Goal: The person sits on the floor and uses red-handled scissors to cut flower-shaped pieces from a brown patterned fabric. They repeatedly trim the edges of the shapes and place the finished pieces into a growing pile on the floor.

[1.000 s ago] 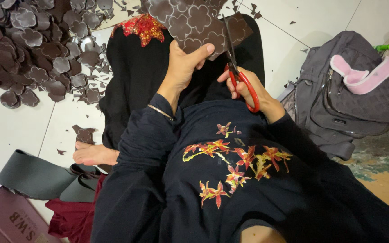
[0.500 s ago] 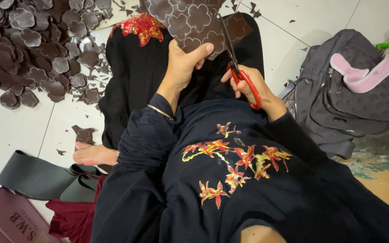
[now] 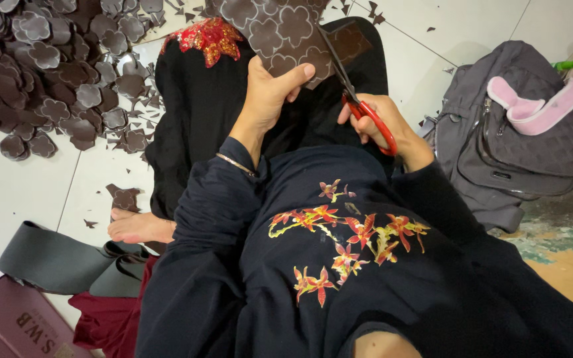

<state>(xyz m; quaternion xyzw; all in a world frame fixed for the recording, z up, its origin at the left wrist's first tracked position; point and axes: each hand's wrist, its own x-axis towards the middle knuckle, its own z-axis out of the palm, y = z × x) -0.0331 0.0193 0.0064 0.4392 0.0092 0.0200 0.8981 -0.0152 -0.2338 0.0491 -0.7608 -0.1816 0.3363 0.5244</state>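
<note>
Up past the knees, the brown flower-stamped sheet [image 3: 280, 30] is pinched at its near edge by the left hand [image 3: 268, 93], while just right of it the right hand [image 3: 374, 119], fingers closed through red-handled scissors [image 3: 349, 86], points the blades away into that sheet.

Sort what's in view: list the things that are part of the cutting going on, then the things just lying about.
In use:
left hand gripping the brown patterned sheet
right hand working the red-handled scissors
pile of cut brown flower shapes on the floor

Lying about:
grey backpack
pink sandal on the backpack
dark grey strip
maroon box
</note>
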